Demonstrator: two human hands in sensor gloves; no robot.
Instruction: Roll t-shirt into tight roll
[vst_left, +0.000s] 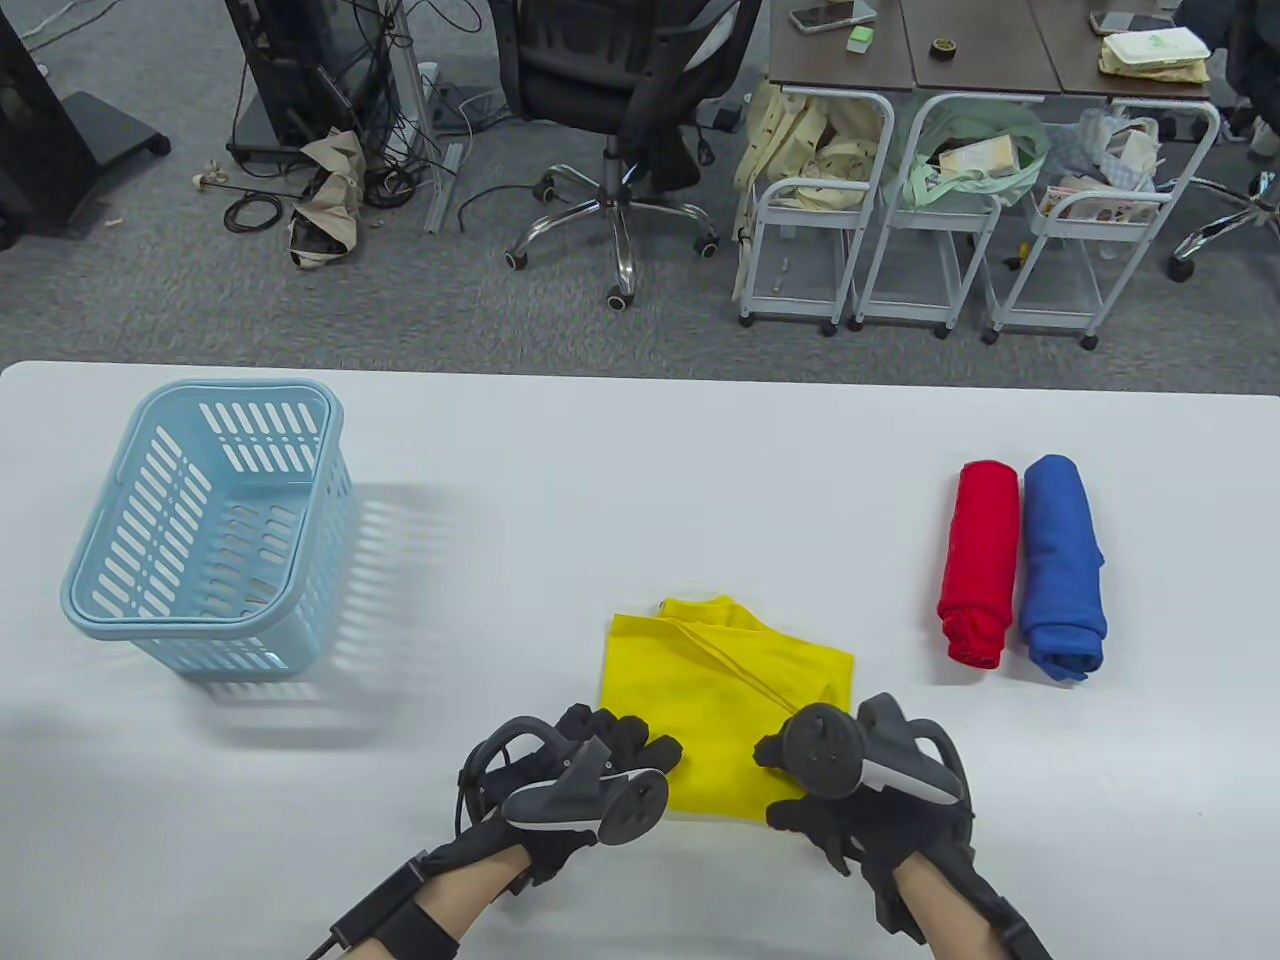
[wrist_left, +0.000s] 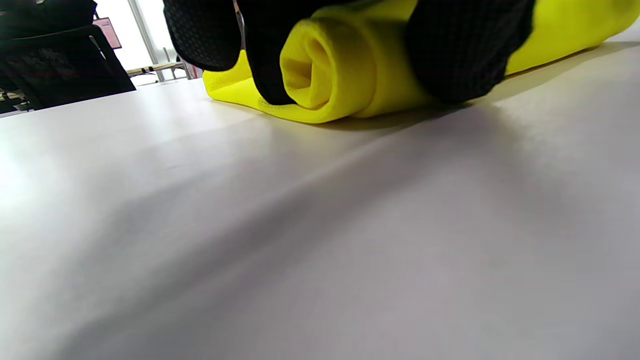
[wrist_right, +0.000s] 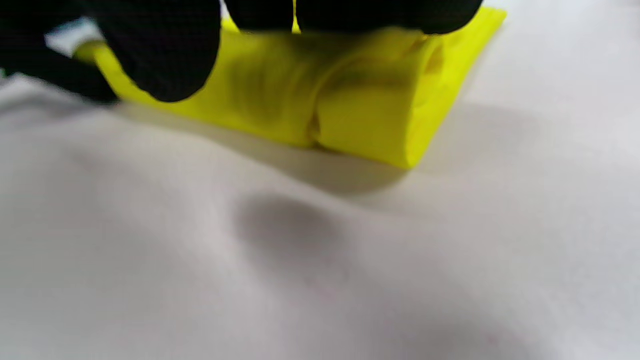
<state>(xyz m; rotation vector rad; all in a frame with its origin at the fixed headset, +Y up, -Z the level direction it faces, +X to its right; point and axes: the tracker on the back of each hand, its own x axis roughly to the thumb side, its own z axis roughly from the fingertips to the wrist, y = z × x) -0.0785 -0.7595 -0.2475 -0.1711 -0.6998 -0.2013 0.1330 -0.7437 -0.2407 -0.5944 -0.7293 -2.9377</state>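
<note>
A yellow t-shirt (vst_left: 725, 680) lies folded on the white table (vst_left: 640, 460), its near edge rolled up into a thick roll (wrist_left: 330, 75). My left hand (vst_left: 600, 760) grips the left end of that roll, fingers (wrist_left: 465, 45) curled over it. My right hand (vst_left: 850, 780) grips the right end of the roll (wrist_right: 360, 115), fingers (wrist_right: 160, 55) curled over the top. The far part of the shirt lies flat beyond the hands.
A red roll (vst_left: 980, 560) and a blue roll (vst_left: 1062, 565) lie side by side at the right. A light blue plastic basket (vst_left: 210, 520) stands at the left. Beyond the table are an office chair (vst_left: 620, 90) and white carts (vst_left: 960, 220).
</note>
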